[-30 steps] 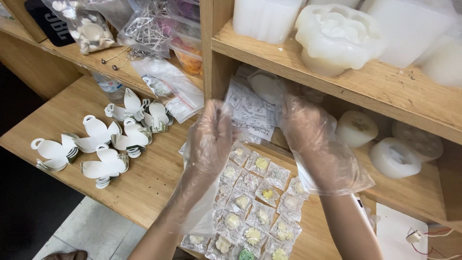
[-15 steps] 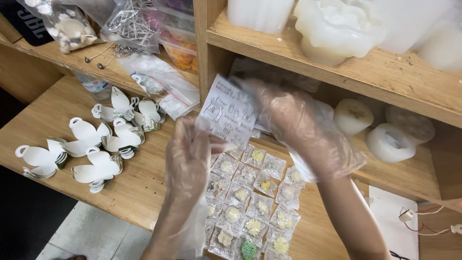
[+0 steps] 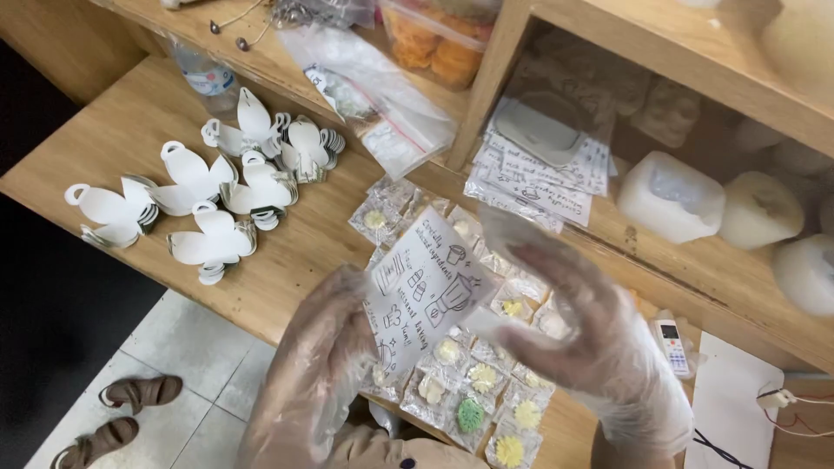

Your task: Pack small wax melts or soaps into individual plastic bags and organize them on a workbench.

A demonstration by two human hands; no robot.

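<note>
A: Currently, both hands are wearing loose, crinkled clear plastic gloves. The left hand (image 3: 326,347) is pinching the lower left edge of a thin printed card (image 3: 423,282), white with black line drawings, holding it tilted above the worktop (image 3: 295,252) near its front edge.

B: And the right hand (image 3: 578,334)?

A: It is staying half open, fingers spread, just beside the card's right edge; I cannot tell whether it is touching the card.

B: What is lying underneath?

A: Small clear sachets (image 3: 473,382), glossy, each enclosing a flower-shaped piece, mostly pale yellow, one green, are covering the wood grain below the card. White paper cut-outs (image 3: 208,195) with looped tops are sitting in fanned stacks toward the worktop's left end. More printed cards in a clear sleeve (image 3: 539,178) are resting at the shelf's edge, near rounded translucent white moulds (image 3: 673,195).
</note>
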